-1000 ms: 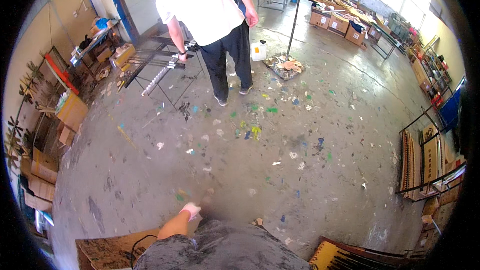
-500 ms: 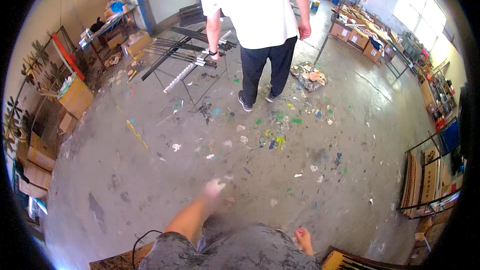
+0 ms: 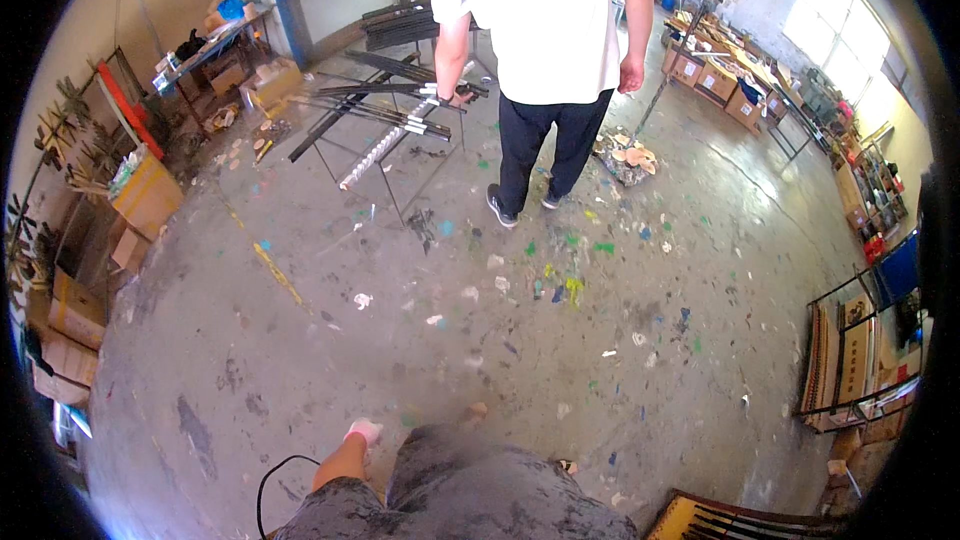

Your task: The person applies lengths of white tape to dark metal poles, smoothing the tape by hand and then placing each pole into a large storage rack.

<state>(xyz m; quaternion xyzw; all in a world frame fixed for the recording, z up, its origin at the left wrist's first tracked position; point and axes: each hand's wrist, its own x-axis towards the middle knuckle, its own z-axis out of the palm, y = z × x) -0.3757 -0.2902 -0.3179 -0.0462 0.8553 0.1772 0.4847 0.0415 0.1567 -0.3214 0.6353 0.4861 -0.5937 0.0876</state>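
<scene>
My left hand (image 3: 365, 430) hangs low beside my dark patterned shirt (image 3: 480, 490), above the grey floor. It is pale and blurred, so its fingers do not show clearly, and I see nothing held in it. My right hand is out of the picture. Ahead of me a person in a white shirt (image 3: 530, 30) and dark trousers stands bent at a low rack of black bars (image 3: 400, 110). That person's left hand (image 3: 457, 95) is at the bars; the other hand (image 3: 631, 74) hangs free. A pale, ridged bar (image 3: 375, 160) lies across the rack.
Paint spots mark the concrete floor (image 3: 300, 370). Cardboard boxes (image 3: 148, 202) and a cluttered table (image 3: 215, 45) stand left. A long loaded table (image 3: 735, 60) is far right, with a black metal rack (image 3: 850, 360) nearer. A yellow-edged slotted frame (image 3: 700, 520) lies close at lower right.
My left hand has dropped back and leftward toward my body. My right hand has gone out of view. The view has shifted, and the other person's left hand sits farther along the bars.
</scene>
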